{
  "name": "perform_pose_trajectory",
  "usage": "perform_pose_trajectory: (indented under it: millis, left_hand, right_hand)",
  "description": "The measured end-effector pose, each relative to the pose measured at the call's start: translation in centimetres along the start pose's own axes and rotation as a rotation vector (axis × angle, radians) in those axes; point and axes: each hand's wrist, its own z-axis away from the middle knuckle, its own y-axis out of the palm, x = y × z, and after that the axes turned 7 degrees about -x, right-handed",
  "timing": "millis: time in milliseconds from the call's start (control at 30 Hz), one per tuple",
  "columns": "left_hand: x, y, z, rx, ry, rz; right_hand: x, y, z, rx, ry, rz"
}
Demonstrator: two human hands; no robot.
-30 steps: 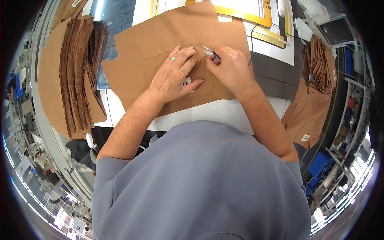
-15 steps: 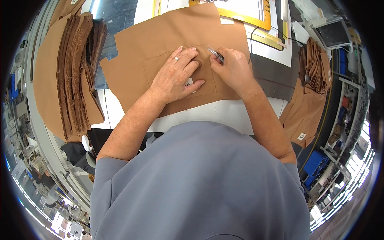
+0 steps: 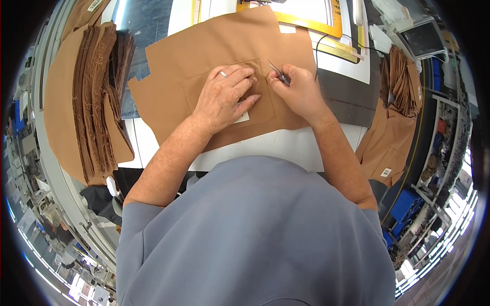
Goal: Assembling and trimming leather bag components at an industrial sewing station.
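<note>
A brown fabric panel (image 3: 168, 107) with a stitched pocket (image 3: 196, 84) lies in front of me. My left hand (image 3: 224, 97) rests on the pocket, its fingers bent and the thumb spread away, pressing the cloth near the pocket's upper right corner. A white label (image 3: 242, 118) shows partly below that hand. My right hand (image 3: 298, 92) is closed around small thread snips (image 3: 278, 74), whose pointed tip aims up and left, just right of the pocket seam.
Stacked brown panels (image 3: 94, 97) with frayed edges lie at the left. More folded brown pieces (image 3: 403, 84) hang at the right, near a monitor (image 3: 421, 41). Beyond the panel is a yellow frame (image 3: 334, 23) with a black cable (image 3: 317, 48) beside it.
My right hand has shifted slightly down, and the snips' tip has drawn away from the pocket corner. My left fingers have moved down a little, baring the pocket's top edge.
</note>
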Motion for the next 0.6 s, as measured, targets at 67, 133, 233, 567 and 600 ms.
perform_pose_trajectory:
  millis: [67,133,233,567,600]
  left_hand:
    - [0.3,0.2,-0.6,-0.001,-0.061,0.070]
    - [0.2,1.1,-0.9,-0.051,-0.107,0.133]
    - [-0.1,2.0,-1.4,-0.090,-0.162,0.200]
    - [0.4,2.7,-1.6,-0.181,-0.181,0.197]
    - [0.5,2.7,-1.6,-0.180,-0.182,0.196]
  right_hand:
    - [0.1,-0.1,0.1,0.009,0.009,-0.032]
    - [0.2,0.1,0.1,0.023,0.013,-0.069]
    - [0.1,0.2,0.4,0.019,-0.021,-0.079]
    - [-0.2,-0.1,1.4,-0.118,-0.352,0.106]
    - [-0.2,-0.5,1.5,-0.073,-0.412,0.172]
